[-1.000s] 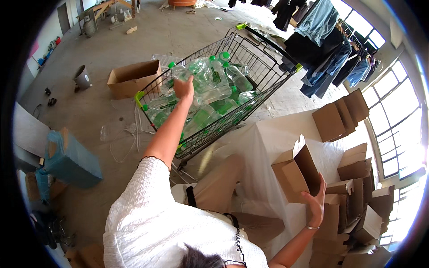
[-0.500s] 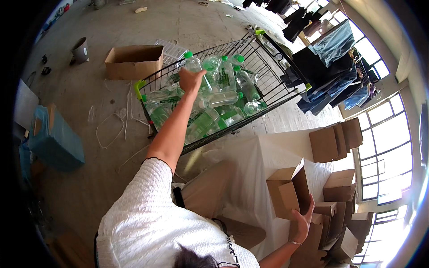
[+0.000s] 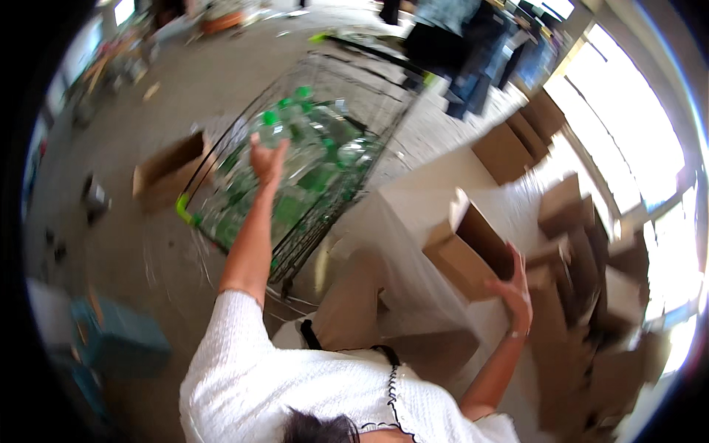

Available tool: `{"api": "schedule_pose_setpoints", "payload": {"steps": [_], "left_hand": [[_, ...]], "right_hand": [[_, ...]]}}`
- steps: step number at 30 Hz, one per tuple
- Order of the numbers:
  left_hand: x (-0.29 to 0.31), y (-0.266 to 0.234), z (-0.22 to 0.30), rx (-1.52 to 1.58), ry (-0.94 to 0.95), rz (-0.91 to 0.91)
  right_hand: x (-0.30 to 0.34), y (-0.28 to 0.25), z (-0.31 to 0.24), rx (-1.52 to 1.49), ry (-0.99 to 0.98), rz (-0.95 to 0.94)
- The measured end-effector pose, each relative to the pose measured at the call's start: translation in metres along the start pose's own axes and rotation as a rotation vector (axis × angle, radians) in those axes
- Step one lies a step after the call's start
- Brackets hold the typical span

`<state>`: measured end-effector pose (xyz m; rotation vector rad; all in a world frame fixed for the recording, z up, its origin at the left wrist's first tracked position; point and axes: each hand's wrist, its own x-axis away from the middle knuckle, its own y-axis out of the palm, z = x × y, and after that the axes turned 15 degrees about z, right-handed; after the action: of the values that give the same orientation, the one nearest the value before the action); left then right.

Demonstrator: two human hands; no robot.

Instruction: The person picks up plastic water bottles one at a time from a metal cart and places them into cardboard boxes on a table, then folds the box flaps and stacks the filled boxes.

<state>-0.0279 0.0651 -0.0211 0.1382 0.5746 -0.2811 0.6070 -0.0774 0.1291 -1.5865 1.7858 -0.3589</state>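
Note:
A clear plastic bottle (image 3: 272,133) with a green cap is in my left hand (image 3: 267,158), which reaches out over a wire shopping cart (image 3: 244,124). Below and around that hand lie many similar bottles (image 3: 299,196), piled in the cart. Over to the right, a small brown cardboard box (image 3: 464,258) rests open-topped on a table covered in white plastic. My right hand (image 3: 515,289) grips its near right corner, thumb against the side and fingers along the edge. Motion blurs the picture, so the fingertips of my left hand are partly unclear.
The plastic-covered table (image 3: 413,203) stands right of the cart, with more cardboard boxes (image 3: 509,148) on its far end and others (image 3: 583,273) stacked at the right. A larger open carton (image 3: 173,173) sits left of the cart. A blue bag (image 3: 122,336) stands lower left.
The whole view has turned, so the cart now appears farther left and more upright. My left hand still has the bottle, and my right hand stays on the cardboard box.

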Motion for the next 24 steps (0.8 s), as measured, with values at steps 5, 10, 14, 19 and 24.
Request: {"api": "schedule_pose_setpoints", "payload": {"steps": [5, 10, 14, 19, 24], "left_hand": [[0.004, -0.002, 0.151, 0.342, -0.081, 0.075], [0.079, -0.006, 0.257, 0.691, -0.049, -0.273], [0.152, 0.006, 0.334, 0.973, -0.080, -0.644], [0.191, 0.018, 0.383, 0.690, 0.118, -1.059], [0.224, 0.053, 0.419, 0.501, 0.417, -1.399]], "right_hand": [[-0.003, -0.002, 0.008, -0.043, 0.045, -0.003], [0.001, -0.007, 0.008, 0.047, 0.035, 0.000], [0.007, -0.013, 0.016, 0.065, 0.005, 0.049], [0.019, -0.005, 0.024, 0.117, -0.076, 0.135], [0.046, 0.004, 0.025, 0.101, -0.008, 0.296]]}}
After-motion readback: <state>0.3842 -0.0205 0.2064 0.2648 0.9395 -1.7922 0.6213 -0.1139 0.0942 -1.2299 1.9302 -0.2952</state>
